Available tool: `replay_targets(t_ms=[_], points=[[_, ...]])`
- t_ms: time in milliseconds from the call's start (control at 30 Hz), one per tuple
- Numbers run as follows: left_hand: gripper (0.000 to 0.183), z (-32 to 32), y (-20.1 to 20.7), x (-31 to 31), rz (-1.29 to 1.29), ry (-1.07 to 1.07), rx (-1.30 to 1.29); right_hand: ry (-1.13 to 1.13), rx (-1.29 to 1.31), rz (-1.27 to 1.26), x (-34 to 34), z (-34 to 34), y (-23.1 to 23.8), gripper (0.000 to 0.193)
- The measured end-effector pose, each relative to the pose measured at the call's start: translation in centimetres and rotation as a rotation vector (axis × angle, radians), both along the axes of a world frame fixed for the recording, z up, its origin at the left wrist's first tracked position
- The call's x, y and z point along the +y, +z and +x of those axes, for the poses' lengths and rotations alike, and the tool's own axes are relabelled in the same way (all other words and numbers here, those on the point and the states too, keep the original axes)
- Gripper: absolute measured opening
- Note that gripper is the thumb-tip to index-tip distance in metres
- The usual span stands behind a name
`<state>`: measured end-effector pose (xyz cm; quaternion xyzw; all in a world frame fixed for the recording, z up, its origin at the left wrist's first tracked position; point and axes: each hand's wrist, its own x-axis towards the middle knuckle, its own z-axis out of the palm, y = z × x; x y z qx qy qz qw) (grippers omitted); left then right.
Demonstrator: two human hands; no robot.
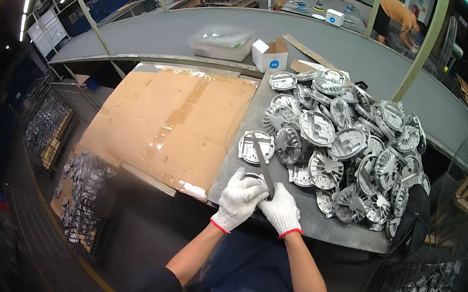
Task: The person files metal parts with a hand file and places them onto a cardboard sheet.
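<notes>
My right hand [283, 210], in a white knit glove with a red cuff, is closed round the lower end of a long flat metal file [263, 163]. The file slants up and to the left across the table's near edge. Beside it my gloved left hand [240, 199] is closed on a round metal casting [254, 176], which is mostly hidden under the fingers. Just beyond lies another round silver casting [251, 148], partly crossed by the file's tip. To the right, a big heap of similar finned round castings [346, 143] covers the grey tabletop [230, 172].
Taped brown cardboard [161, 118] covers the table's left side. Behind run a grey conveyor belt [160, 33], a clear plastic bin [221, 42] and a small open white box [269, 54]. Wire baskets of metal parts [85, 197] stand below left. A person [400, 17] bends over at the far right.
</notes>
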<state>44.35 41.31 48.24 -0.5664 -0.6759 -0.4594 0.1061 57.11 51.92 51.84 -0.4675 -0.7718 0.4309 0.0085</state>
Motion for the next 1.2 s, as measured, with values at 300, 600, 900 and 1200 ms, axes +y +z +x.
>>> replay_targets(t_ms=[300,600,900,1200], points=[[0.011,-3.0,6.1,1.6,0.044,0.401,-0.260,0.059,0.045,0.128,-0.3,-0.1,0.1,0.065],[0.025,-1.4,-1.6,1.1,-0.590,0.709,0.270,-0.126,0.456,-0.217,-0.5,3.4,-1.8,0.029],[0.036,-12.0,1.6,-2.0,-0.715,0.677,-0.392,-0.145,0.452,-0.155,-0.6,2.9,0.7,0.027],[0.039,-35.6,-1.5,-11.9,-0.470,1.128,-0.570,0.089,0.567,0.032,2.2,-5.9,-1.0,0.034]])
